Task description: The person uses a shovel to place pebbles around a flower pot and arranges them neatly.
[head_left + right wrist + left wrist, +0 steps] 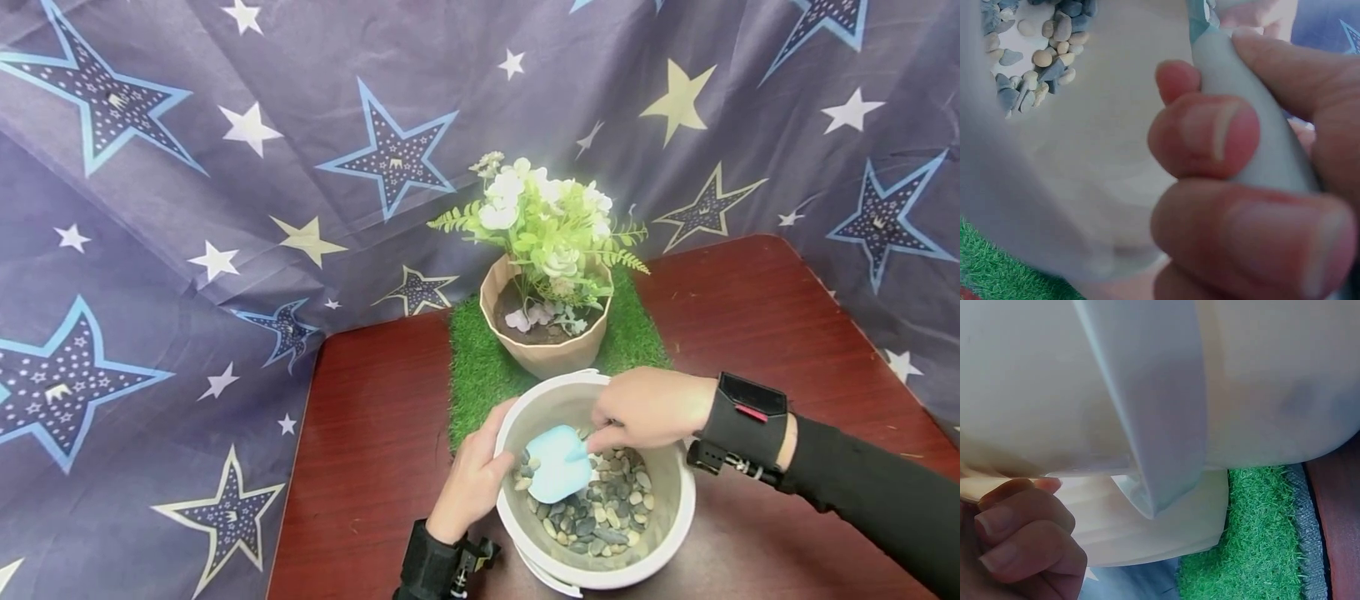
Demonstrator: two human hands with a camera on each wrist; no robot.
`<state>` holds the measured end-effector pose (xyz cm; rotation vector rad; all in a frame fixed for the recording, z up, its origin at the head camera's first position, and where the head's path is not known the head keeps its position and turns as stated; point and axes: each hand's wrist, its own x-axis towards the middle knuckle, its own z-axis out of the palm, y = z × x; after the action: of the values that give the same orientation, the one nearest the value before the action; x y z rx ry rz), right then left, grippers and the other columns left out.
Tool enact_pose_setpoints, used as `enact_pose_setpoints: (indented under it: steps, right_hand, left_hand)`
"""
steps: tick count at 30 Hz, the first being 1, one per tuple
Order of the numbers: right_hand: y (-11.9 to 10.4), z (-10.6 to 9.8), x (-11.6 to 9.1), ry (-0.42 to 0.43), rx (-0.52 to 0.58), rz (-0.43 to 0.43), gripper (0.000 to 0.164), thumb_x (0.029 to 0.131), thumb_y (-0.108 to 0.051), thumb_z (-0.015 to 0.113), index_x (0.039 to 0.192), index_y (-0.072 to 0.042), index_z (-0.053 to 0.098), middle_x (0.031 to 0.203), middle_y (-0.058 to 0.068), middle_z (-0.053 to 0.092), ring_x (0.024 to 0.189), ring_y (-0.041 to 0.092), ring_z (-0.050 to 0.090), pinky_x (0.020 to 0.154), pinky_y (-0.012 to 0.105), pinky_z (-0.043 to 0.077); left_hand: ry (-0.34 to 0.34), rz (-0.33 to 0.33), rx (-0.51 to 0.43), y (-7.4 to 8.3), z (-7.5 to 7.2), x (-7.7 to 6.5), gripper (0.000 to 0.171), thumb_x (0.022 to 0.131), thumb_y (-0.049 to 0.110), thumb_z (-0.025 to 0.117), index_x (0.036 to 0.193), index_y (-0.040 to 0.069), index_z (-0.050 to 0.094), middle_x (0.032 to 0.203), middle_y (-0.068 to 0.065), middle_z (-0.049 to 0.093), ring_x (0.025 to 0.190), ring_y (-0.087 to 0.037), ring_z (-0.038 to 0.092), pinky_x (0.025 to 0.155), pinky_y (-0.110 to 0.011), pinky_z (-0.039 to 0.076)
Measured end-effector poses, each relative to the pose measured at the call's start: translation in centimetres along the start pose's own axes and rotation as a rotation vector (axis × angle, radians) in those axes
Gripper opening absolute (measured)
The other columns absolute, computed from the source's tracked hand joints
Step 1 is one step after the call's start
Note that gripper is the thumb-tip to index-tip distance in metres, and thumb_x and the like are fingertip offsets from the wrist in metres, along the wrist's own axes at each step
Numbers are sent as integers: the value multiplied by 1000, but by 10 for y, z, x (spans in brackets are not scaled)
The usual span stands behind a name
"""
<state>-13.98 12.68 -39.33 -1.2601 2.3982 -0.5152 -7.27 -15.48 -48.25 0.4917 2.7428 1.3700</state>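
Observation:
A white bucket (678,533) stands on the table with grey, black and cream pebbles (600,521) covering part of its bottom. My left hand (467,477) holds the bucket's left rim, thumb over the edge and fingers outside; the left wrist view shows those fingers (1038,544) bent beside the bucket wall. Inside the bucket, my right hand (651,408) grips the handle of a light blue scoop (558,471). Its blade is over the pebbles near the left wall, with a few stones at its left edge. Fingers wrap the pale handle (1229,78) in the right wrist view.
Behind the bucket, a beige pot (551,358) with white flowers and green leaves (551,208) stands on a green turf mat (468,375). The reddish-brown table (367,433) reaches back to a star-patterned cloth (187,200). The bucket's handle (547,577) hangs at its front.

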Motion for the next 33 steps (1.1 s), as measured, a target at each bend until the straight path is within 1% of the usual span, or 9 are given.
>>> enact_pose_setpoints:
  steps: [7,12,15,20,22,26,29,31,33]
  right_hand:
    - [6,-7,-12,14,69,-14,43,100,-48,62,64,-28,49,61,-19,32,57,-1,31,57,21,30]
    - [11,-10,-21,17,92,0,42,100,-52,59,66,-29,50,63,-20,32,60,-2,33,59,20,31]
    - [13,-13,-26,33,98,-5,42,101,-54,57,67,-30,50,65,-20,32,61,-3,35,61,21,32]
    - [18,-19,-35,93,66,-11,39,101,-54,57,69,-32,49,65,-22,31,61,-4,36,61,20,33]
    - [20,-22,-40,127,52,-14,36,101,-52,57,70,-34,51,65,-24,33,61,-5,36,61,19,34]
    - [27,-30,-55,178,48,5,34,102,-49,58,71,-37,52,65,-26,33,61,-6,36,61,19,35]
    - [36,-35,-69,227,39,10,31,102,-45,60,72,-42,54,66,-28,39,61,-7,39,61,18,36]
    - [44,-37,-76,263,39,25,31,102,-41,63,71,-43,54,66,-29,39,60,-7,40,60,18,37]
    - [53,-39,-83,296,31,54,33,101,-38,65,71,-44,53,66,-29,39,60,-7,41,60,19,37]
  left_hand:
    - [5,5,-6,0,0,0,73,82,-1,52,150,25,52,141,-5,66,116,-18,67,89,-40,59]
    - [5,12,2,-2,0,0,72,82,-2,52,150,23,52,140,-7,66,114,-19,68,85,-39,60]
    - [6,13,10,-2,0,0,72,82,-2,53,150,22,53,141,-7,66,115,-19,67,88,-40,60]
    - [10,10,26,-3,0,0,72,81,-1,54,149,22,53,140,-6,66,114,-16,67,92,-40,58]
    - [13,10,32,-2,0,0,72,80,0,55,149,22,54,140,-6,67,114,-16,67,93,-40,57]
    - [11,7,28,-1,0,0,72,80,0,55,149,23,53,139,-7,67,113,-21,69,95,-41,56]
    - [4,3,20,-1,0,0,72,81,0,55,149,24,53,138,-8,68,113,-26,70,95,-42,55]
    - [1,2,14,0,0,0,72,81,0,55,149,24,53,137,-10,68,113,-29,70,95,-43,55]
    - [1,2,11,-1,0,0,72,81,0,55,149,24,53,137,-10,68,112,-28,70,94,-43,55]
